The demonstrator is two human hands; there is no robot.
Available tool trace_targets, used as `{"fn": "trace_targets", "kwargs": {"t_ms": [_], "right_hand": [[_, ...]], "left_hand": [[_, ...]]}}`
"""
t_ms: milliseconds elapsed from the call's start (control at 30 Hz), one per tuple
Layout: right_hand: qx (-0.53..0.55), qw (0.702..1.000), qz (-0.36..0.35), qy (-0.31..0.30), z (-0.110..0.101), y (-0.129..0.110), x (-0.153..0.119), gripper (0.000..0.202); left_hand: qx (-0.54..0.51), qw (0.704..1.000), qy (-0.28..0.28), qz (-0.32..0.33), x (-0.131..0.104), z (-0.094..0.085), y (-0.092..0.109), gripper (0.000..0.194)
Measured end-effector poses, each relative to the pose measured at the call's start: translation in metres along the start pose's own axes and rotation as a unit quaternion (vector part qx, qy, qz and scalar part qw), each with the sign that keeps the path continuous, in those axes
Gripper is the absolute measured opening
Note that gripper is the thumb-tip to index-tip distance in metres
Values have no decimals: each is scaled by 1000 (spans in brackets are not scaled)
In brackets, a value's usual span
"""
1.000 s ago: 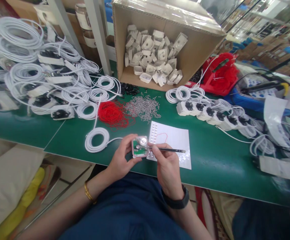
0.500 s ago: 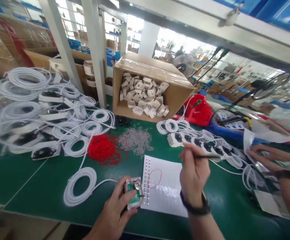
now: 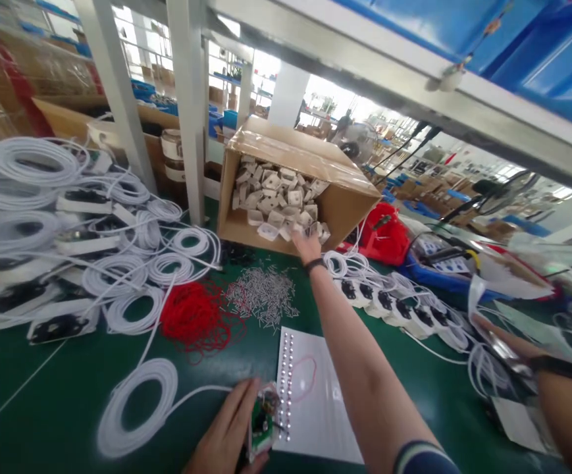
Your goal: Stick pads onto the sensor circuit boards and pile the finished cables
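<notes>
My left hand (image 3: 226, 428) is closed around a small open housing with a green circuit board (image 3: 262, 421), near the table's front edge. A white cable runs from it to a round cable coil (image 3: 140, 408) on the left. My right hand (image 3: 308, 245) is stretched far forward to the mouth of the cardboard box (image 3: 349, 217), at the front of a heap of white plastic covers (image 3: 270, 191). Its fingertips are among the front covers; blur hides whether they grip one. A spiral-bound pad (image 3: 325, 401) lies beneath my right forearm, with a thin red ring (image 3: 314, 376) on it.
Several coiled cables with white housings (image 3: 88, 243) pile up at left. A red heap of rings (image 3: 194, 319) and scattered small screws (image 3: 266, 296) lie mid-table. A row of housings (image 3: 389, 306) stands at right, near another person's hand (image 3: 505, 342). A metal post (image 3: 189, 131) rises behind.
My right hand has gone from above the pad forward to the box, and the dark thin tool it held is no longer clearly visible. The housing in my left hand has tilted.
</notes>
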State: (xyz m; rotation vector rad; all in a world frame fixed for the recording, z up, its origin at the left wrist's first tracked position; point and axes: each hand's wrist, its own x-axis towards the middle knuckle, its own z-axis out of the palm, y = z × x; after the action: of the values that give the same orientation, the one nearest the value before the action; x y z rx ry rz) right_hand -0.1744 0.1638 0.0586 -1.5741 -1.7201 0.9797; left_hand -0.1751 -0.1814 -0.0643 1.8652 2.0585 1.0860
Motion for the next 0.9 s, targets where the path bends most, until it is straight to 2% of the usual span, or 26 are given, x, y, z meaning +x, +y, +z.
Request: {"fn": "trace_targets", "kwargs": {"t_ms": [67,133,200,233,267,300,367,433,533,667,767,900], "right_hand": [[42,998,0,-39,-26,17,-39,45],[116,987,21,-112,-56,40,-90,46],[315,914,86,-239,-82,66,-146,47],[378,874,128,-277,-92,78,-172,46],[426,837,169,-300,-98,90,-195,45],[451,813,206,-307,-102,100,-214,43],[472,792,255,-292,-101,117,-240,38],[481,791,272,-263,-93,128,-252,34],[479,807,244,-244,-79,131,-255,32],[437,829,182,-297,-71,123,-254,37],[369,859,126,-331,-71,119,-255,41],[283,892,62,-347,-73,114,-255,47]], "left_hand": [[-21,999,-23,12,6,-11,6,77],[-46,998,-36,-4,12,-18,12,69],[-65,997,-44,-24,17,-22,16,62],[-69,996,-48,-30,19,-23,17,59],[-70,996,-53,-32,21,-24,18,56],[-69,995,-57,-32,22,-25,19,54],[-69,996,-60,-16,26,-28,22,52],[-66,996,-59,6,30,-34,28,57],[-42,997,-59,18,34,-43,42,67],[1,997,-78,13,38,-46,52,62],[33,996,-86,18,39,-44,50,59],[41,995,-84,33,41,-47,46,54]]}}
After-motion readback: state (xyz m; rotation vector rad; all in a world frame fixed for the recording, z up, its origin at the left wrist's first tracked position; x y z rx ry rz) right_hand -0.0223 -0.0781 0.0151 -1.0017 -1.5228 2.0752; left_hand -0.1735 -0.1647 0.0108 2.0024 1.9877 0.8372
